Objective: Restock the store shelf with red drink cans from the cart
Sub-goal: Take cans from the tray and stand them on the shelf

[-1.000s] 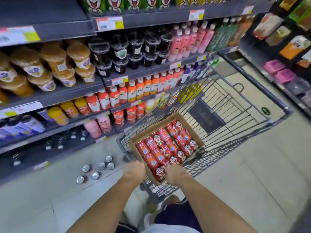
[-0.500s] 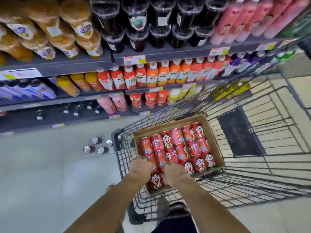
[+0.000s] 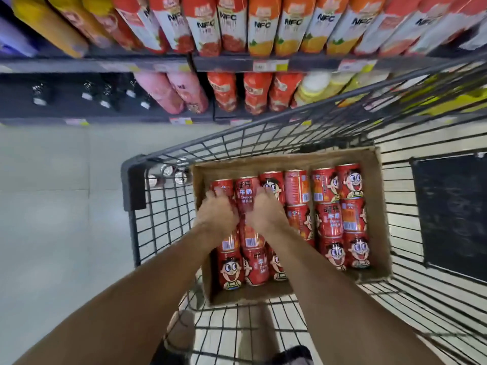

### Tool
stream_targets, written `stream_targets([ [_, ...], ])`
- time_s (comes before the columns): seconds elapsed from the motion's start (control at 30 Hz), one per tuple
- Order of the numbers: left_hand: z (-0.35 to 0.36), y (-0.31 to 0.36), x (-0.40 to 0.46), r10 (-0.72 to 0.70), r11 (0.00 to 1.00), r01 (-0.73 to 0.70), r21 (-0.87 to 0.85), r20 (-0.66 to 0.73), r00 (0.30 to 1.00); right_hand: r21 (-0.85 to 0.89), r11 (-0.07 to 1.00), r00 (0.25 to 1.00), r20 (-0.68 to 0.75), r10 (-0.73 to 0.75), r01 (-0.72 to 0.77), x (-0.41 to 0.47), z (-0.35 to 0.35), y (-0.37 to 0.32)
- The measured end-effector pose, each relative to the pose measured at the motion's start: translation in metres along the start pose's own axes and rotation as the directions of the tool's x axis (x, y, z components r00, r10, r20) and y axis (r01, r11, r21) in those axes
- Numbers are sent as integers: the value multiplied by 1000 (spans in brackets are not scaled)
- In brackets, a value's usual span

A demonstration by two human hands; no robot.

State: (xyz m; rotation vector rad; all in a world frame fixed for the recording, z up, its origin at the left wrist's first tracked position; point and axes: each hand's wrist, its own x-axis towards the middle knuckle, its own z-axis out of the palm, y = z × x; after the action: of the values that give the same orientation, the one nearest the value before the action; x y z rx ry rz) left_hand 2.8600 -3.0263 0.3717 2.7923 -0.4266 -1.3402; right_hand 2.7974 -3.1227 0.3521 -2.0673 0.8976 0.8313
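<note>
Left hand (image 3: 217, 210) and right hand (image 3: 264, 206) lie palm-down on the red printed drink cans (image 3: 326, 219) in the brown cardboard box (image 3: 374, 206) inside the grey wire cart (image 3: 137, 227). Whether the fingers have closed on a can cannot be told. Cans lie flat, long axes running away from the person, directly under both hands. One reads "Drink Milk". Shelf cartons (image 3: 232, 22) above read "NFC".

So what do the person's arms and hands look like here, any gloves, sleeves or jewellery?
Both arms are bare along all that shows, with no sleeve in view. The left hand and the right hand are ungloved, and no watch, bracelet or ring shows on the wrists or the visible fingers. No markings or cables are visible either.
</note>
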Motion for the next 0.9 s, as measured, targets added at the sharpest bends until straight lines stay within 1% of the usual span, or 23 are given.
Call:
stream_targets([
  [0.03,3,1,7,-59,995,59,-75,-2,998,59,998,999,-22,25,-24,7,4,3],
  [0.13,8,0,21,-194,956,189,-223,1,981,106,993,998,-33,61,-57,22,12,2],
  [0.2,10,-1,29,-254,921,247,-300,17,967,132,987,995,-22,93,-89,30,17,-6],
  [0.33,12,-1,43,-282,880,273,-388,35,959,176,964,980,44,193,-198,46,24,-10],
  [0.43,7,-2,45,-281,877,271,-398,34,959,188,959,977,49,208,-213,47,18,-5],
  [0.5,3,-1,34,-259,886,246,-394,20,966,201,961,982,17,188,-188,38,15,-2],
  [0.6,0,-3,12,-204,890,170,-423,-37,978,223,965,986,-60,153,-136,10,9,-1],
  [0.7,-10,-12,-25,-145,874,57,-482,-148,978,272,959,982,-144,122,-79,-27,-3,-6],
  [0.8,-30,-30,-66,-79,825,-92,-558,-274,958,335,942,973,-221,61,17,-70,-14,-22],
  [0.9,-53,-60,-105,-39,733,-207,-648,-344,938,356,923,934,-357,-14,150,-120,-22,-53],
])
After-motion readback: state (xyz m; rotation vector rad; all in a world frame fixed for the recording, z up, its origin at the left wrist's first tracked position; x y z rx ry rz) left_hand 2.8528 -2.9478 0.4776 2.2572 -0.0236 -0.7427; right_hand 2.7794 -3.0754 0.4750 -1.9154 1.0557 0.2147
